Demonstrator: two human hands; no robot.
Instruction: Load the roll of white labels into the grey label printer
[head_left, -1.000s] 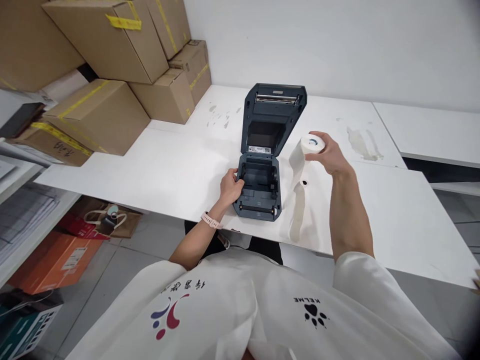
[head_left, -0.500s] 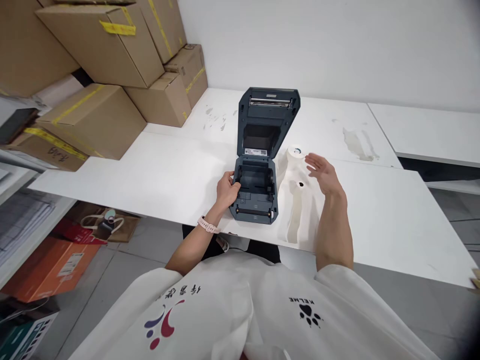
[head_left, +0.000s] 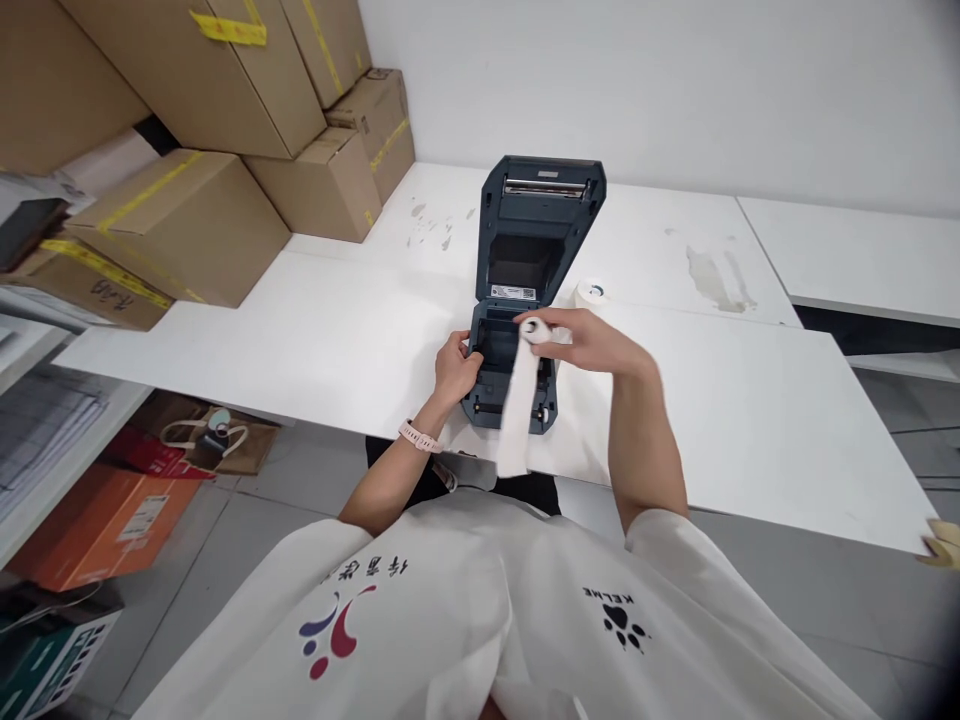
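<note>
While left hand (head_left: 456, 370) grips open printer (head_left: 504, 338), right hand (head_left: 594, 343), empty before, pinches small roll (head_left: 524, 385) over it

Head view from close above, facing forward-down over table (head_left: 360, 330).

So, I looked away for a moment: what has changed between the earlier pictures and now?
The right hand let go of the larger roll, now on the table, then took hold of the small roll and carried it left, over the open printer, its paper strip hanging down. The left hand stayed on the printer's left edge, and the lid stayed up.
</note>
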